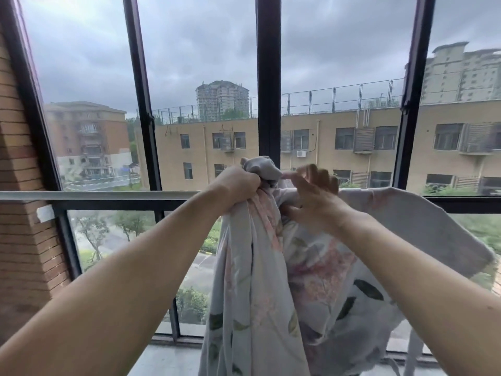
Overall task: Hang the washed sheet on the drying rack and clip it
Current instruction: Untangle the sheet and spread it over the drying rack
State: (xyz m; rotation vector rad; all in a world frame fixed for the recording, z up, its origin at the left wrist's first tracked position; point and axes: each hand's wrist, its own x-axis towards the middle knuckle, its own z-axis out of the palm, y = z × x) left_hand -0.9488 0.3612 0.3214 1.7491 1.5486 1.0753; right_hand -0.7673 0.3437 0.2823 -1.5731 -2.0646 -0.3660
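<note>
A pale grey sheet [260, 289] printed with pink flowers and dark leaves hangs bunched in front of the window. My left hand [238, 185] is clenched on a gathered knot of the sheet near its top. Just to the right, my right hand [311, 194] touches the fabric with fingers partly spread, pinching a fold. A further part of the sheet [406, 213] lies draped over a horizontal silver rail [95, 195] that runs across the window at hand height. No clip is visible.
Tall window panes with dark frames [268, 77] stand right behind the rail. A brick wall [19, 213] closes the left side. A tiled sill [168, 356] runs along the bottom. Buildings and trees lie outside.
</note>
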